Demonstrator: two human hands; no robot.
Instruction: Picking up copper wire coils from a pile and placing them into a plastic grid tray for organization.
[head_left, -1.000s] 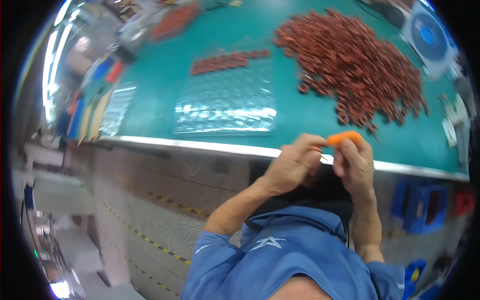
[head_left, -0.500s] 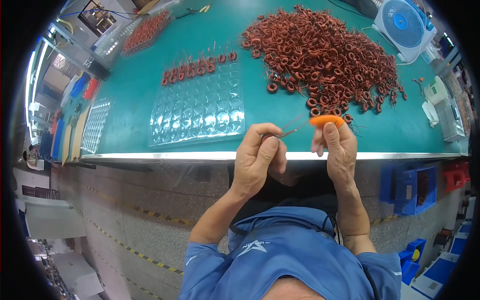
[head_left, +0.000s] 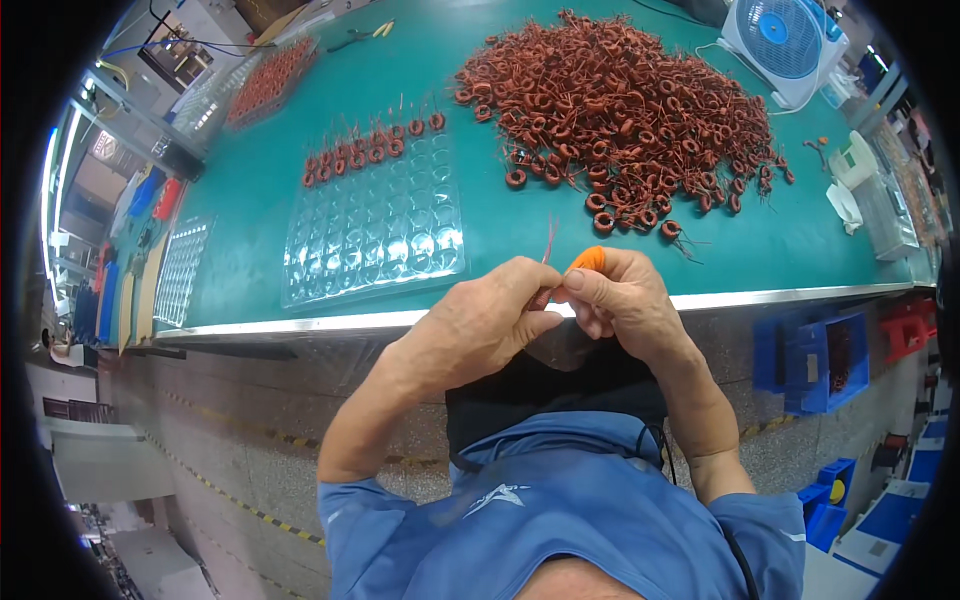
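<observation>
Just past the table's front edge, my left hand (head_left: 478, 318) pinches a small copper-wound ring coil (head_left: 541, 298), mostly hidden by the fingers. Its thin wire leads (head_left: 551, 240) stick upward. My right hand (head_left: 632, 300) meets it from the right, thumb and index finger closed at the coil's side. An orange finger cot (head_left: 588, 261) covers that index finger. Beyond the left hand lies a clear plastic tray (head_left: 375, 240) with round pockets. Similar coils (head_left: 355, 155) stand in its far rows, leads up.
A large heap of coils (head_left: 620, 115) covers the table's far right middle, with one stray coil (head_left: 671, 230) near its front. A blue-white fan (head_left: 775, 45) stands behind. Filled trays (head_left: 270, 85) and pliers (head_left: 360, 36) lie far left. Blue bins (head_left: 825, 365) sit below, right.
My right hand has moved left to the coil, closing the gap between the hands. The coil's leads now point up rather than to the right. The view has shifted slightly.
</observation>
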